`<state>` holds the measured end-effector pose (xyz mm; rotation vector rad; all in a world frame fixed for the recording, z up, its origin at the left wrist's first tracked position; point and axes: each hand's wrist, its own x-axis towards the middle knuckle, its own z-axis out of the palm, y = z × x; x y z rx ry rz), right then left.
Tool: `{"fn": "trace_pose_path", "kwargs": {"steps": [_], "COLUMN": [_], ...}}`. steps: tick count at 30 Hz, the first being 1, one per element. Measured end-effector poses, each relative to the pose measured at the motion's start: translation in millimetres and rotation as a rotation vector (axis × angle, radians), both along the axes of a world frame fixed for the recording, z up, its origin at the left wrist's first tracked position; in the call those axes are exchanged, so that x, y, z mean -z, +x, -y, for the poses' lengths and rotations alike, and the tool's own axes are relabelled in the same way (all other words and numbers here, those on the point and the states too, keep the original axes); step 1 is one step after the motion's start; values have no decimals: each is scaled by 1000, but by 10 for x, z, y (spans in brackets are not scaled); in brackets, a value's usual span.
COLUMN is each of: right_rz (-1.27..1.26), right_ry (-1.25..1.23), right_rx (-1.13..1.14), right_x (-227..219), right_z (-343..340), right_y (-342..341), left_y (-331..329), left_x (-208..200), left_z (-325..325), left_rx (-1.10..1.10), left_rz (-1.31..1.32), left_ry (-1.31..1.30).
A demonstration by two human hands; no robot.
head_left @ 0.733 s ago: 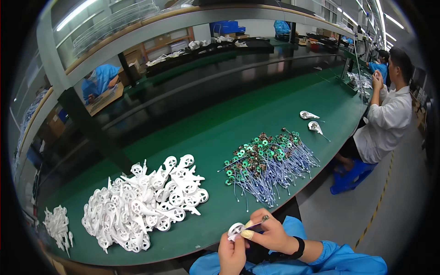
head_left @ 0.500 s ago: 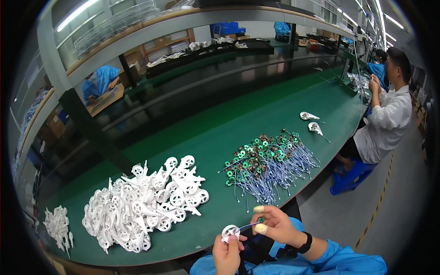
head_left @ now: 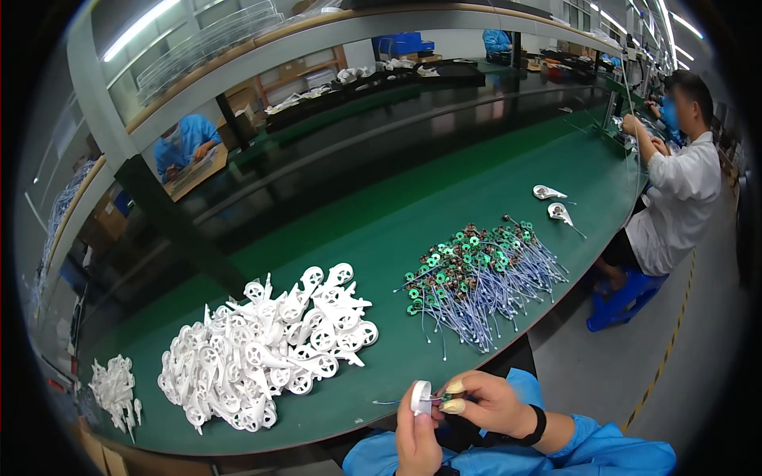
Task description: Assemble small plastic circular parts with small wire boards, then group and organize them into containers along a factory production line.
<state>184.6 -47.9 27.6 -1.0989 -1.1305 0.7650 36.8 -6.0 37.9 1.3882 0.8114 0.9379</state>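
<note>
My left hand (head_left: 416,446) pinches a white plastic housing (head_left: 421,398) with a round rim, held up on its side at the table's near edge. Close beside it, my right hand (head_left: 502,406) grips a small green round part with wires (head_left: 448,397) between thumb and forefinger, both wearing pale yellow finger cots. The part's thin blue wire runs to the housing, and a length of it sticks out on the housing's left side. Fingers hide the exact spot where wire and housing meet.
On the green table lie a heap of white housings (head_left: 266,353), a pile of wired green parts (head_left: 484,274) and small white pieces (head_left: 116,390). Two housings with parts inside (head_left: 559,213) rest farther right. A co-worker in white (head_left: 675,186) sits on a blue stool (head_left: 623,305).
The housing has turned from face-up to edge-on. My right hand has brought the green part closer to it, and wire now shows beyond the housing's left side. The view has shifted slightly.
</note>
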Motion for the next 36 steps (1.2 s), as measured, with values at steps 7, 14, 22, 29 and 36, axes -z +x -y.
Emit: {"fn": "trace_pose_path", "kwargs": {"steps": [7,14,22,29,36], "right_rz": [351,391,367,582,592], "right_ry": [114,128,78,179,179], "right_rx": [144,193,198,203,213], "right_x": [-164,-208,-266,-131,-120], "right_z": [-58,-80,-87,-109,-117], "right_y": [-71,-130,-126,-36,-37], "left_y": [58,101,168,162,192], "left_x": [-180,-108,-92,-145,-87], "left_z": [153,190,151,142,146], "left_rx": [-27,-44,-14,-25,-85], "left_rz": [-128,55,106,49,5], "left_ry": [188,9,-2,-79,45]}}
